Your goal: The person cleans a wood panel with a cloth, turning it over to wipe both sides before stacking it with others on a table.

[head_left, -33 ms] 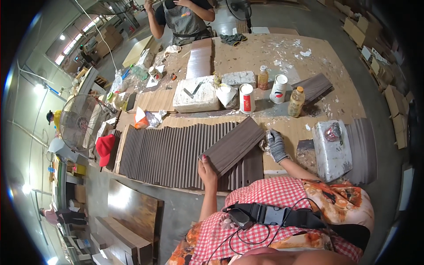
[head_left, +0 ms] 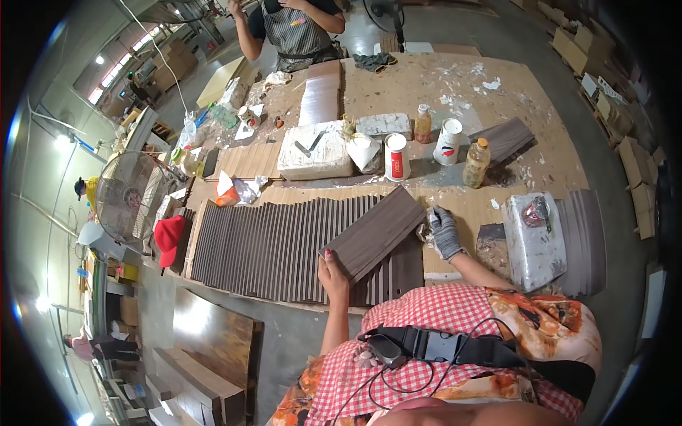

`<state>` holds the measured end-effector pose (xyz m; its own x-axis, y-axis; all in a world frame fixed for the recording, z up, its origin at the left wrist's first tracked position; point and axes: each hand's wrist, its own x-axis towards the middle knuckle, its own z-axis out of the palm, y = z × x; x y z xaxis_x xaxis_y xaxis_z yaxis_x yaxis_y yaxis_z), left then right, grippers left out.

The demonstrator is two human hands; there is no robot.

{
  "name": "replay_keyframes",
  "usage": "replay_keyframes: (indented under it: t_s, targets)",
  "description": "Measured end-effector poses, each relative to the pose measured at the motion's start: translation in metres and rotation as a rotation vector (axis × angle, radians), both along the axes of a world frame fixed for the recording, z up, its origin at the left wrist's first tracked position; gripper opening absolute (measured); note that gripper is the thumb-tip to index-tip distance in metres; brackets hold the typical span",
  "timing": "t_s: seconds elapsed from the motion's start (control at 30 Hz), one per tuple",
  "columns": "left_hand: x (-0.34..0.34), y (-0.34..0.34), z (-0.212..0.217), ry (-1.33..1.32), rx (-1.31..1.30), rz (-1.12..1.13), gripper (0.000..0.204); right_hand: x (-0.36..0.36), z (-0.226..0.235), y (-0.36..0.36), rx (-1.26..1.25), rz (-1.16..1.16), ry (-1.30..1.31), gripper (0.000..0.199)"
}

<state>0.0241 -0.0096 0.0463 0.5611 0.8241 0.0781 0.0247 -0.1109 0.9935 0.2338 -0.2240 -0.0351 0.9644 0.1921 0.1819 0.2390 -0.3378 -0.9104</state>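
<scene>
My bare left hand (head_left: 332, 277) grips the lower left end of a dark brown wood-grain board (head_left: 376, 234), its fingers closed on the edge. The board lies tilted over a long row of similar boards (head_left: 277, 245) that overlap like shingles. In a grey glove, my right hand (head_left: 445, 236) is closed on a crumpled whitish rag (head_left: 425, 233) by the board's right end. Most of the rag is hidden behind the fingers. Right of that hand is a small dark panel piece (head_left: 491, 233) on the table.
Beyond the boards stand white cups (head_left: 396, 157), a bottle of yellowish liquid (head_left: 476, 163) and a white-smeared block (head_left: 316, 151). A wrapped block (head_left: 534, 241) sits right, beside stacked boards (head_left: 584, 241). A red cap (head_left: 169, 240) is left. Another person (head_left: 295, 35) stands across the table (head_left: 419, 78).
</scene>
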Motion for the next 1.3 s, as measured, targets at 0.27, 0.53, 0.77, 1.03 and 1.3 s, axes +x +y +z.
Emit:
replay_keyframes:
  t_s: [0.27,0.53,0.77,1.03,1.3]
  targets:
    - [0.002,-0.001,-0.003,-0.014,0.029,0.045,0.041,0.010,0.016,-0.002,-0.125,0.090,-0.039,0.028]
    - [-0.004,-0.001,-0.001,0.022,0.030,0.028,0.043,0.016,-0.004,-0.007,-0.156,0.111,0.065,0.028]
    - [-0.001,-0.007,0.011,-0.073,-0.028,-0.017,0.035,0.038,-0.023,-0.004,0.217,-0.017,0.152,0.031]
    - [0.003,-0.005,0.017,-0.040,-0.100,-0.032,0.025,0.026,0.049,0.005,0.617,-0.037,0.497,0.028]
    - [0.001,-0.005,0.012,-0.071,-0.161,-0.050,0.026,0.014,0.105,0.031,0.500,0.306,0.138,0.026]
